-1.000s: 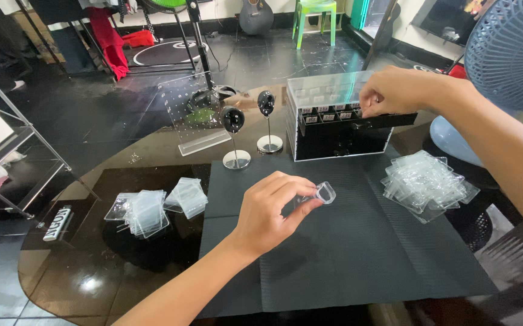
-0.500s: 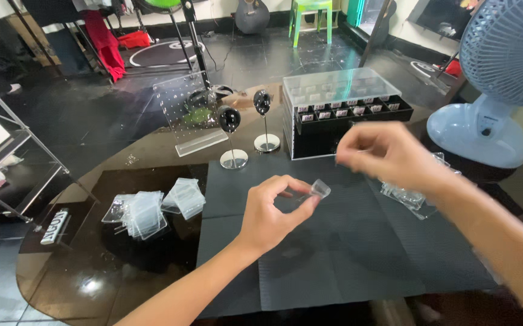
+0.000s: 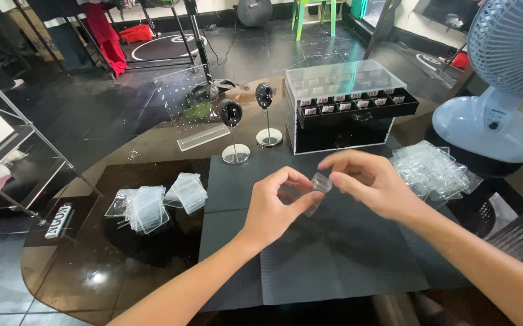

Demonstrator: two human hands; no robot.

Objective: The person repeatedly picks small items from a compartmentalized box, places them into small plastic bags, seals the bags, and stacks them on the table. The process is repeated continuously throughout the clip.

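Now pinching small clear plastic bag (image 3: pixel 317 188) — left hand (image 3: pixel 273 208) grip clamped, right hand (image 3: pixel 367 184) fingertips closing on its top; opening needs care.

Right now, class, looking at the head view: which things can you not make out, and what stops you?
- Small clear bag, head view: whether anything is inside; the left hand and right hand cover its edges.
- Black organiser box: compartment contents too small.
- Fan: cut off by the top and right edges.
- Pile of clear bags: number unreadable; they overlap and are see-through.
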